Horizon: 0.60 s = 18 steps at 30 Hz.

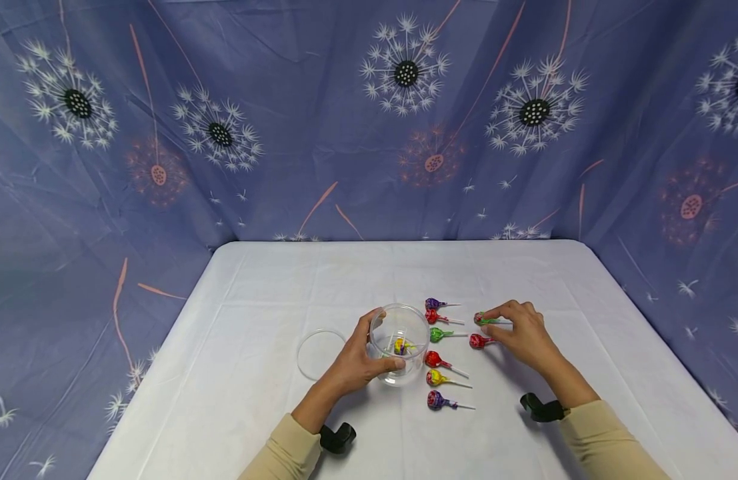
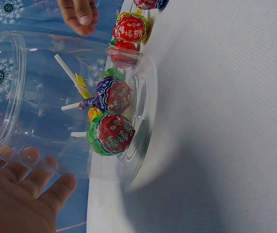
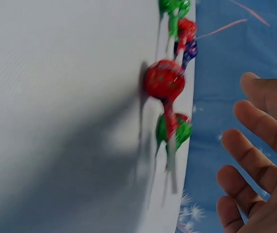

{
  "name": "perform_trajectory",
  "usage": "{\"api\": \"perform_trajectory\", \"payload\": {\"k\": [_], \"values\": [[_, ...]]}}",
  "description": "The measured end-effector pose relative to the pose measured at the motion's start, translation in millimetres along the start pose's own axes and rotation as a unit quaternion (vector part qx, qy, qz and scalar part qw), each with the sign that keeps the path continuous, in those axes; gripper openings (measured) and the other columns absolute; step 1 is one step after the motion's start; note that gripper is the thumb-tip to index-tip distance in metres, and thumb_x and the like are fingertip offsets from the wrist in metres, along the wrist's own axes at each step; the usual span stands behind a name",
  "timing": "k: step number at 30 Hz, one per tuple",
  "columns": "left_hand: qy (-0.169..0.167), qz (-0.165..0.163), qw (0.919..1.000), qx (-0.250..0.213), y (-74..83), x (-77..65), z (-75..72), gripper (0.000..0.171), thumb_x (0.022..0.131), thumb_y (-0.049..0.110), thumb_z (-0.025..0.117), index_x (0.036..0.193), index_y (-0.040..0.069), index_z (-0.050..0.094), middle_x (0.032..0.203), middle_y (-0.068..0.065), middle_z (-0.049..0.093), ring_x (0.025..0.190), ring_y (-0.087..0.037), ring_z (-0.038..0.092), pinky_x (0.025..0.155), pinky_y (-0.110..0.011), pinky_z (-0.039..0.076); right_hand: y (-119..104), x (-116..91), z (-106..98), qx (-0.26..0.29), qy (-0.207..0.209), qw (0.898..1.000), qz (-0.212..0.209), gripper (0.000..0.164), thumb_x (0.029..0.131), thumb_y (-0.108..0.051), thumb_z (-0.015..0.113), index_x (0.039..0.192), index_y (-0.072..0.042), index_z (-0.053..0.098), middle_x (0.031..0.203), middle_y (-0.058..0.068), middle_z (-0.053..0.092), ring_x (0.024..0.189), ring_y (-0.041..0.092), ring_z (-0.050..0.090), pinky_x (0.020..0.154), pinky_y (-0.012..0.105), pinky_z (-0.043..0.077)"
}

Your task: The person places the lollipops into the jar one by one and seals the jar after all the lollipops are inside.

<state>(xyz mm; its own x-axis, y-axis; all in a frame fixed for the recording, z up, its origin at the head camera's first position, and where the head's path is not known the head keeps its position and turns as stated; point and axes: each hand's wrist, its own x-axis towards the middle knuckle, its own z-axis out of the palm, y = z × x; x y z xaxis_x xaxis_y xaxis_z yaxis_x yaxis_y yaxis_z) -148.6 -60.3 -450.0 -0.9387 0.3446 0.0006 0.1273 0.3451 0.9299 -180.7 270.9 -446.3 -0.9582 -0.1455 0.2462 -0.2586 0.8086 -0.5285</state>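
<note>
My left hand [image 1: 358, 362] grips a clear plastic jar [image 1: 421, 337], thumb on the near side and fingers round the far side. Inside the jar, the left wrist view shows a green lollipop [image 2: 110, 135], a purple lollipop [image 2: 113, 95] and a yellow-wrapped one partly hidden behind them. My right hand [image 1: 526, 337] is over a green lollipop [image 1: 479, 319] lying on the table, thumb and fingers parted around its stick. A red lollipop [image 1: 478, 341] lies just nearer. From the right wrist, the fingers [image 3: 255, 155] look spread, with both lollipops beside them.
Between jar and right hand, several lollipops lie in a column, from a purple one [image 1: 433, 304] at the back to another purple one [image 1: 436, 400] in front. A clear round lid [image 1: 299, 353] lies left of the jar. A white cloth covers the table [image 1: 225, 373]; a patterned curtain [image 1: 321, 120] hangs behind.
</note>
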Motion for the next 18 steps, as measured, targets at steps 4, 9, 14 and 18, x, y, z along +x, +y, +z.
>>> {"api": "perform_trajectory", "payload": {"k": [4,9,14,18], "values": [[-0.001,0.004,1.0000,-0.005,-0.2,-0.2,0.1,0.095,0.072,0.041,0.080,0.146,0.028,0.023,0.149,-0.012,0.036,0.135,-0.033,0.038,0.109,-0.056,0.031,8,-3,-1,-0.011,-0.005,1.000,0.005,0.021,0.078,-0.016,0.075,0.098,-0.010,0.072,0.097,0.010,0.063,0.092,0.025,0.045,0.078,0.038,0.024],[-0.001,0.005,0.9999,-0.014,-0.2,-0.6,0.4,0.094,0.073,0.035,0.081,0.146,0.029,0.023,0.148,-0.012,0.037,0.134,-0.032,0.039,0.108,-0.056,0.032,15,-6,-2,-0.018,-0.033,0.999,0.025,0.022,0.079,-0.015,0.073,0.100,-0.010,0.072,0.100,0.011,0.064,0.094,0.027,0.045,0.079,0.040,0.025],[0.001,0.000,0.9999,-0.015,-0.2,-0.6,0.8,0.094,0.073,0.032,0.081,0.146,0.029,0.022,0.148,-0.012,0.037,0.133,-0.032,0.040,0.108,-0.055,0.032,21,-8,-1,-0.026,-0.045,0.998,0.030,0.022,0.079,-0.015,0.073,0.100,-0.010,0.072,0.102,0.012,0.065,0.093,0.029,0.047,0.079,0.042,0.025],[0.001,-0.002,1.0000,-0.009,0.0,-0.9,0.6,0.093,0.073,0.036,0.081,0.146,0.030,0.023,0.147,-0.012,0.038,0.131,-0.032,0.042,0.107,-0.055,0.034,25,-10,1,-0.029,-0.044,0.998,0.025,0.020,0.078,-0.013,0.074,0.097,-0.010,0.072,0.100,0.012,0.067,0.091,0.029,0.048,0.078,0.041,0.026]]}}
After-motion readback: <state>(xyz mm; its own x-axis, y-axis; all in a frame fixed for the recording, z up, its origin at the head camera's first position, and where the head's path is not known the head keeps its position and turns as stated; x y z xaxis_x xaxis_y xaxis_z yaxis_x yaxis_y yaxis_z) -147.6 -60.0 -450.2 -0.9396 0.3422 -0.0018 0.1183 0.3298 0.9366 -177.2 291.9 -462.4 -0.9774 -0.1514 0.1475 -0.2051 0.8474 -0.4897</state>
